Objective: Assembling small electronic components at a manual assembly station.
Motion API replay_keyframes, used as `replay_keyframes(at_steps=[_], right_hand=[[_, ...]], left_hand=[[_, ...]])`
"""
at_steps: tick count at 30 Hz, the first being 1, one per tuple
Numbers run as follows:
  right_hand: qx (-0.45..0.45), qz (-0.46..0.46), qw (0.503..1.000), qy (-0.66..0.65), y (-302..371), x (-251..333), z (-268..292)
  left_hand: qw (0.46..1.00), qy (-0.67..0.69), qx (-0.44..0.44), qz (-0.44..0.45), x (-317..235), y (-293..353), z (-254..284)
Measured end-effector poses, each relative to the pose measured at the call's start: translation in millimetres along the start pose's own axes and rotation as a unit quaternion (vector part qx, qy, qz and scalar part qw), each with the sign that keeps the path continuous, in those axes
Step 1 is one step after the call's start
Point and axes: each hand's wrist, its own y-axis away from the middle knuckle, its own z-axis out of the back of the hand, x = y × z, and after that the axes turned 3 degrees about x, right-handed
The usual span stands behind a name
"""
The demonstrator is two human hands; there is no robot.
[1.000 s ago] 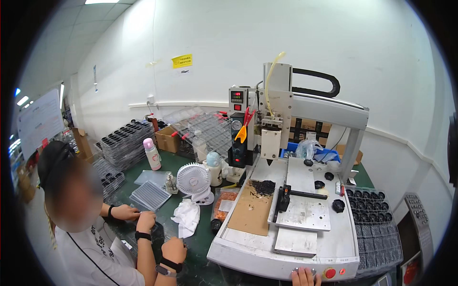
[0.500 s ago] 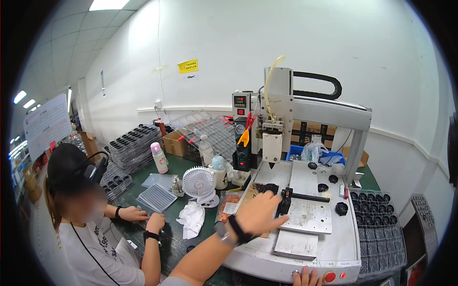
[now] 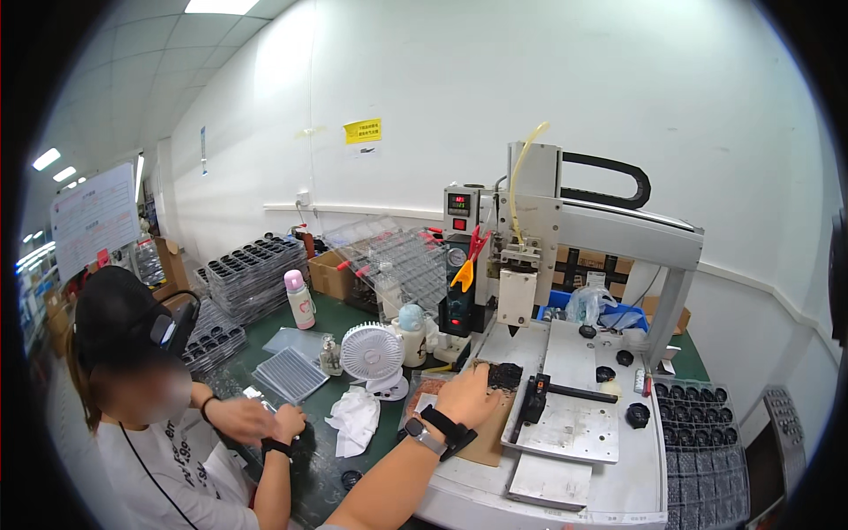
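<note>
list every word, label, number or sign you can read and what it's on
Yellow wall sign: dark print, too small to read.
White sheet at left: printed lines, too blurred to read.
Machine's display: lit red and green digits, too small to read surely.
Co-worker's white shirt: dark lettering, partly lost in folds, not copied out here.

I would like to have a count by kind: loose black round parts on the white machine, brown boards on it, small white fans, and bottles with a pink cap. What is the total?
Loose black round parts on the white machine: 4
Brown board, partly hidden by the left hand: 1
Small white fan: 1
Pink-capped bottle: 1
Total: 7
</note>
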Motion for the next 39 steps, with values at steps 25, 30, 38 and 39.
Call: replay_keyframes(at_steps=[25, 30, 38, 39], right_hand=[[0.013, 0.003, 1.000, 0.006, 1, 1, 1], [0.017, -0.010, 1.000, 0.012, 1, -1, 0], [0.013, -0.004, 1.000, 0.023, -4, 1, 5], [0.011, -0.008, 1.000, 0.024, -6, 2, 5]], left_hand=[[0.974, -0.099, 0.194, 0.058, 3, -10, -16], [0.980, -0.093, 0.161, 0.066, -12, -4, -10], [0.994, -0.028, 0.084, 0.063, -6, -2, 4], [0.995, -0.014, 0.081, 0.060, -7, -1, 6]])
